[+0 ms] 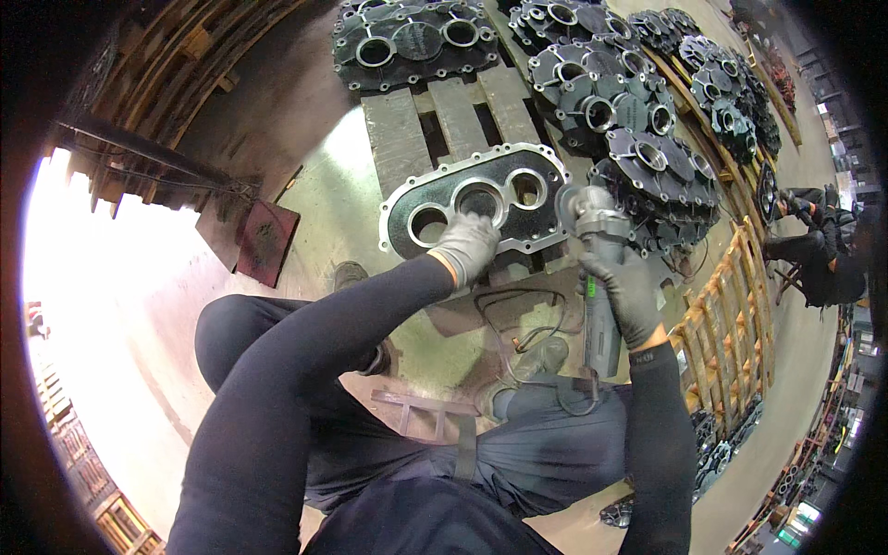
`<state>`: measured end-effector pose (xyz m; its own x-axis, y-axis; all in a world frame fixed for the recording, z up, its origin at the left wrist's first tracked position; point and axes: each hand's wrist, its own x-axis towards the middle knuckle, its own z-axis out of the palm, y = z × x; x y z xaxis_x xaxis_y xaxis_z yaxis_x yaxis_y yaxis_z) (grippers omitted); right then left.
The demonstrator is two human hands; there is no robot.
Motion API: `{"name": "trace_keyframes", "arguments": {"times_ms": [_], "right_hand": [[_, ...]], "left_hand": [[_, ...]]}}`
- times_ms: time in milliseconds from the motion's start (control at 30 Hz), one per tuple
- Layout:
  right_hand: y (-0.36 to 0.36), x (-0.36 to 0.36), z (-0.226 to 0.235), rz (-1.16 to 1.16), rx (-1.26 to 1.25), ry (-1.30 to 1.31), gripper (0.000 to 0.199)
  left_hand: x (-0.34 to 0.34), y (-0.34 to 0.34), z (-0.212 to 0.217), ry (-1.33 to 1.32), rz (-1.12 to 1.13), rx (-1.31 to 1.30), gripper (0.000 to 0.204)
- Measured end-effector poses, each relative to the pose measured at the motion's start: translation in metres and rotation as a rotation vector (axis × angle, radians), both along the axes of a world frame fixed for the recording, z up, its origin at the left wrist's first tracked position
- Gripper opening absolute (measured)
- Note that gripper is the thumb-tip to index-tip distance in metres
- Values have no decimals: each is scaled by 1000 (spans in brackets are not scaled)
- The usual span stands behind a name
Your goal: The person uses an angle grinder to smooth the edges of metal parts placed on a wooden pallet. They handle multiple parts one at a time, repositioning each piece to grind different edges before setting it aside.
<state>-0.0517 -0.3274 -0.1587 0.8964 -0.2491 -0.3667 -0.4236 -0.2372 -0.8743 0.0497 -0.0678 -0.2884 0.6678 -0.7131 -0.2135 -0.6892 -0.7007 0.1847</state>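
Your left hand (469,248), in a grey knit glove, rests on the near side of a flat black metal casting (510,209) with a bright silvery rim and three round holes. Its fingers bend toward the middle hole; you cannot tell whether they grip. The casting lies across the near end of a weathered wooden slatted pallet (396,131). Your gloved right hand (629,291) has its fingers wrapped around a long grey angle grinder (603,319), its head beside the casting's right end. A dark casting stack (416,48) sits at the pallet's far edge.
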Motion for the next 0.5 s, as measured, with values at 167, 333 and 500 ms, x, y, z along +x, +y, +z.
{"name": "trace_keyframes", "arguments": {"times_ms": [167, 333, 500], "right_hand": [[-1, 20, -26, 191, -144, 31, 42], [4, 57, -24, 196, -246, 176, 48], [22, 86, -38, 148, -64, 269, 49]], "left_hand": [[-63, 22, 145, 154, -405, 3, 16], [-125, 36, 218, 181, -390, -248, 15], [-140, 39, 187, 50, -355, -57, 17]]}}
